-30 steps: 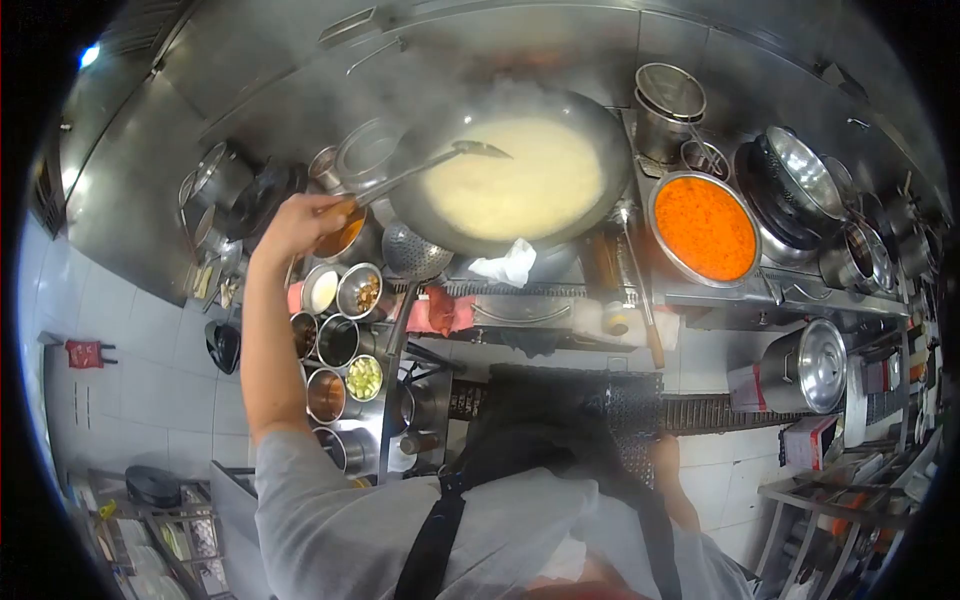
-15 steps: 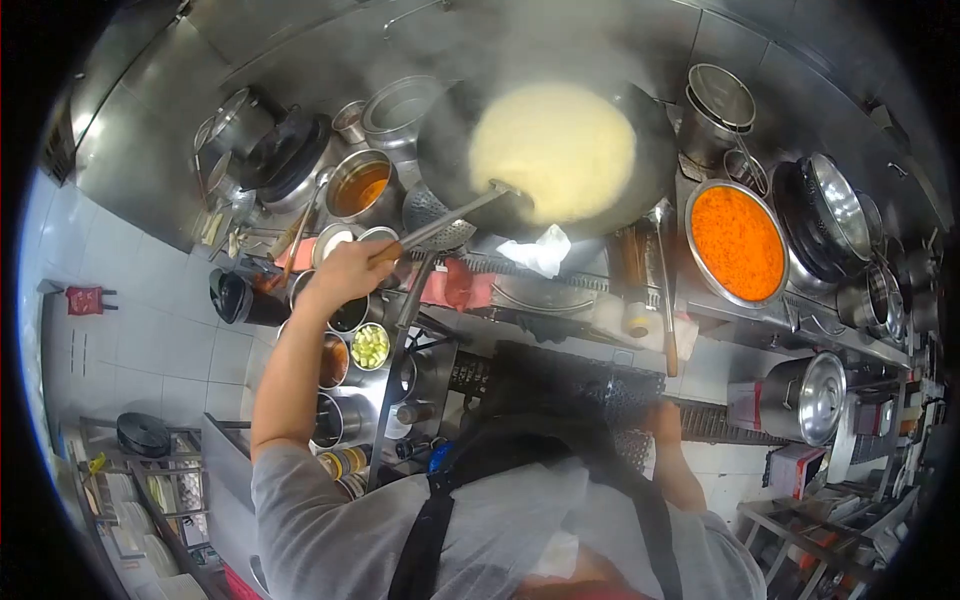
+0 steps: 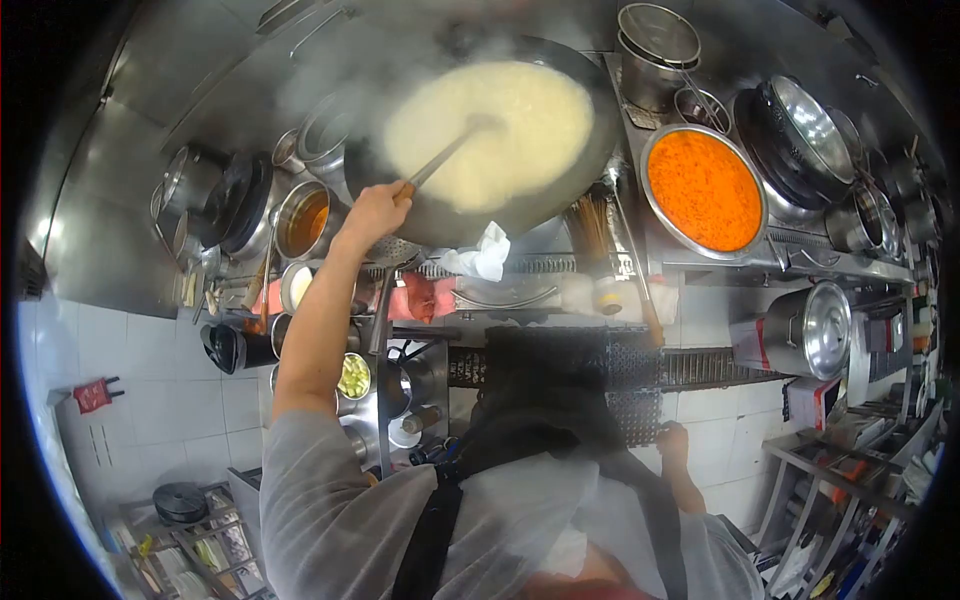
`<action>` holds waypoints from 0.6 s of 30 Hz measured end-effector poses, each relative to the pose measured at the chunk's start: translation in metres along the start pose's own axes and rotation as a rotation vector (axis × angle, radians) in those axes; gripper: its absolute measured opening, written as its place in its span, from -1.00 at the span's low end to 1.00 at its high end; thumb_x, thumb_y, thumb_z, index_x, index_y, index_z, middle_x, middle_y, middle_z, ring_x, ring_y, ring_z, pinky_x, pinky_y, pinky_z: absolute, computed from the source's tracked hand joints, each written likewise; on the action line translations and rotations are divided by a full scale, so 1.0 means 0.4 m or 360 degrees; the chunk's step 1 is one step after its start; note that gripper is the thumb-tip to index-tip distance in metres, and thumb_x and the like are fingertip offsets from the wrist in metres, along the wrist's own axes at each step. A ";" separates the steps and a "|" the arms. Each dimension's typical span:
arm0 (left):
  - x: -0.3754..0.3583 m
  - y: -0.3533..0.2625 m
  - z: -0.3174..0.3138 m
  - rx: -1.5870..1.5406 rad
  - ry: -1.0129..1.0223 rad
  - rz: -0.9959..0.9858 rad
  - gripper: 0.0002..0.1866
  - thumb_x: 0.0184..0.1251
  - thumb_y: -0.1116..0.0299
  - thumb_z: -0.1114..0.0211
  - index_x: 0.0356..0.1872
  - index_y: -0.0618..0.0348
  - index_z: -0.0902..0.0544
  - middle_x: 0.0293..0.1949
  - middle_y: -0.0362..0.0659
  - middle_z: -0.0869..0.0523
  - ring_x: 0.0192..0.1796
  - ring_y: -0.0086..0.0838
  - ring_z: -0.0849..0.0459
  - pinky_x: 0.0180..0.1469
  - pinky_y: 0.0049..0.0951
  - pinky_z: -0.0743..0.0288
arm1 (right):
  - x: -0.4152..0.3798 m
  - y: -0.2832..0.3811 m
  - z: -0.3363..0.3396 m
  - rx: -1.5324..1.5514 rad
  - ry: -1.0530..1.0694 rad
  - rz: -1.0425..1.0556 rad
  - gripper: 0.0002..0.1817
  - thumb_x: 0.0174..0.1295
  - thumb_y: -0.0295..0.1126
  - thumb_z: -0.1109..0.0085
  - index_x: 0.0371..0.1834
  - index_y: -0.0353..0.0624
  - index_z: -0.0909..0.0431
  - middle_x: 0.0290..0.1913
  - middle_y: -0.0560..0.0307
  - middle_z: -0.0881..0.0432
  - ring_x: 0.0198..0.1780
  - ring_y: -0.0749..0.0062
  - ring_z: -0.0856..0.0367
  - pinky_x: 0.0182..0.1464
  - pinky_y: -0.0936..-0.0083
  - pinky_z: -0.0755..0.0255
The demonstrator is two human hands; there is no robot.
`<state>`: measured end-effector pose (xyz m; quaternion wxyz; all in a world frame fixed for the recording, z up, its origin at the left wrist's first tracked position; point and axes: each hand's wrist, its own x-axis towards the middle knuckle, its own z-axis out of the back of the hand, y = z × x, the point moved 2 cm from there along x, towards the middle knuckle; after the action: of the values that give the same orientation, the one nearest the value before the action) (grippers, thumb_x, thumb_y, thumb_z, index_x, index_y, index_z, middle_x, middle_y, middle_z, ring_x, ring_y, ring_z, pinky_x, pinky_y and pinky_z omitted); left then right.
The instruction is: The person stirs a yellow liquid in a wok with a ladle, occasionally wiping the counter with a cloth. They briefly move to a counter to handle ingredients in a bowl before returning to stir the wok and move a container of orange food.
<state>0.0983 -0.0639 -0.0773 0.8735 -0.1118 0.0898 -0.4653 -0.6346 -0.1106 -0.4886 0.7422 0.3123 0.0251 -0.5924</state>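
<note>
My left hand is closed round the wooden grip of a long-handled wok ladle. Its head dips into a pale yellow, steaming liquid in a big dark wok, and is only dimly visible there. A crumpled white cloth lies against the near rim of the wok. Low on the right, my right hand hangs away from the stove, loosely curled, with nothing visible in it.
Right of the wok stands a wide basin of orange food, with a strainer over a pot behind it. On the left are a pot of amber liquid and a container of chopped green pieces. A second long handle juts toward me.
The view has shifted, so the stove appears further left and higher. My left hand has pushed the ladle deeper into the liquid, nearer the middle of the wok. My right hand stays low.
</note>
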 end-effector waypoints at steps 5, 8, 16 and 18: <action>0.115 -0.061 0.027 -0.0103 0.0102 0.0281 -0.63 0.25 0.19 -0.22 0.03 0.10 -0.66 -0.48 0.07 -0.72 -0.43 -0.16 -0.74 -0.27 -0.23 -0.60 | -0.026 0.032 0.020 0.0229 0.0068 -0.0319 -0.80 0.08 -0.46 -0.14 -0.26 -0.24 -0.68 -0.43 -0.15 -0.64 -0.40 0.13 -0.61 -0.33 0.26 -0.48; 0.176 -0.057 0.014 -0.0093 0.0164 0.0410 -0.63 0.24 0.18 -0.20 0.02 0.04 -0.69 -0.47 0.02 -0.73 -0.46 -0.25 -0.73 -0.30 -0.28 -0.61 | -0.025 0.212 0.113 0.0064 0.0124 -0.0239 -0.72 0.14 -0.43 -0.04 -0.17 -0.19 -0.71 -0.21 -0.30 -0.69 -0.09 -0.17 -0.68 0.01 0.05 -0.55; 0.147 -0.059 0.063 -0.0360 -0.0145 0.0385 -0.61 0.21 0.17 -0.25 0.05 -0.01 -0.73 -0.53 -0.09 -0.69 -0.62 -0.41 -0.62 -0.49 -0.35 -0.51 | 0.024 0.385 0.173 0.0107 -0.0139 0.0079 -0.72 0.14 -0.42 -0.10 -0.12 -0.14 -0.72 -0.21 -0.27 -0.70 -0.10 -0.14 -0.69 0.01 0.10 -0.56; 0.072 -0.034 0.121 -0.0574 -0.0269 0.0311 -0.59 0.22 0.22 -0.32 0.08 0.08 -0.72 -0.67 -0.23 -0.58 -0.75 -0.61 -0.41 -0.70 -0.47 -0.23 | 0.022 0.383 0.168 0.0113 -0.0148 0.0134 -0.73 0.14 -0.41 -0.10 -0.12 -0.12 -0.72 -0.21 -0.26 -0.70 -0.10 -0.14 -0.69 0.01 0.10 -0.56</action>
<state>0.1159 -0.0899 -0.0287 0.8847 -0.2956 0.1086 -0.3437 -0.5172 -0.1354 -0.3718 0.7553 0.3112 -0.0435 -0.5751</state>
